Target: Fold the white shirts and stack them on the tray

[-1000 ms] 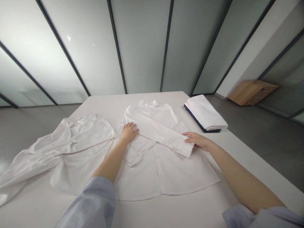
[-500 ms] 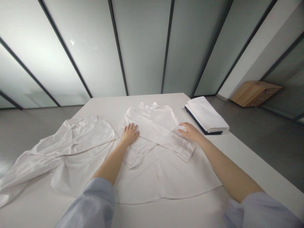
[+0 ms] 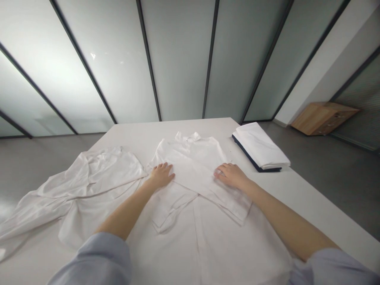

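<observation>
A white long-sleeved shirt (image 3: 190, 162) lies on the table, collar at the far end and both sleeves folded across its front. My left hand (image 3: 161, 175) rests at its left side, fingers bent and gathered on the cloth. At the opposite side my right hand (image 3: 233, 175) has its fingers curled closed on the fabric; the fingertips are partly hidden. Left of it, a second white garment (image 3: 103, 170) lies spread and wrinkled, with one sleeve trailing toward the lower left.
A folded white cloth (image 3: 261, 146) sits on a dark folded piece (image 3: 268, 170) near the right edge of the white table (image 3: 133, 132). Frosted glass panels (image 3: 181, 59) stand behind. A wooden cabinet (image 3: 319, 118) is on the floor at the far right.
The shirt has slid toward me, its cuffs and hem lower in view. Both hands came nearer too, and my right hand moved inward from beside the shirt onto its cloth.
</observation>
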Available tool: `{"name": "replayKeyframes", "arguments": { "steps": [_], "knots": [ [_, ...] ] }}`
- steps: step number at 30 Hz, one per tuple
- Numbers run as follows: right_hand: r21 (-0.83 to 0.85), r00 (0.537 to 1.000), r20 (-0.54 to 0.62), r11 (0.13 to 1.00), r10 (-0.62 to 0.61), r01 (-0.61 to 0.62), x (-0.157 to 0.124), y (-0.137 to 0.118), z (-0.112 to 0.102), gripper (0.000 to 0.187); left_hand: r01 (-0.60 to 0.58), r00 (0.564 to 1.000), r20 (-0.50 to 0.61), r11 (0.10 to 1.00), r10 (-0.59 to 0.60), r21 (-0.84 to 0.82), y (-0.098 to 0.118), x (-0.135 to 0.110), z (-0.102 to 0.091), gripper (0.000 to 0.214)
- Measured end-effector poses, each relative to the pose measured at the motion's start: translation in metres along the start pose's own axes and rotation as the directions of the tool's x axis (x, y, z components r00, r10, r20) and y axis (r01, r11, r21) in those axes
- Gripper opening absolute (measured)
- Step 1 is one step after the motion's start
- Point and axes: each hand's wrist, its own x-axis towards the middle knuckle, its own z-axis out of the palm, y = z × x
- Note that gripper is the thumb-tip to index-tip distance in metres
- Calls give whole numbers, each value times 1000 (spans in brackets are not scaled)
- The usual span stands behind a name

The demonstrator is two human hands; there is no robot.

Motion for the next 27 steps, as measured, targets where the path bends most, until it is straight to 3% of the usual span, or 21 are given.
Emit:
{"name": "replayKeyframes", "arguments": {
  "steps": [3,5,7,9,12,16,23,27],
  "knots": [
    [26,999,-46,1000,17,-16,4,3,-5,41,31,999,29,996,-28,-82,-12,9,-17,48],
    [63,992,-121,998,27,-19,8,4,0,37,123,988,-69,978,-137,-170,-24,26,-25,43],
    [102,983,-181,995,29,-11,10,5,10,34,212,942,-206,947,-263,-240,-36,48,-28,43],
    [137,978,-209,991,26,3,10,5,19,31,297,890,-260,908,-375,-296,-47,73,-26,48],
    [161,973,-230,986,6,32,9,6,27,28,399,849,-197,840,-490,-368,-59,105,-20,54],
    [168,972,-234,985,1,40,8,6,27,27,466,843,-74,793,-532,-392,-69,132,-15,40],
    [220,968,-251,975,12,45,8,7,29,27,488,842,-39,789,-539,-373,-79,144,-10,35],
    [398,964,-252,917,80,28,10,15,32,24,519,820,-39,771,-571,-369,-84,144,-8,40]
  ]
}}
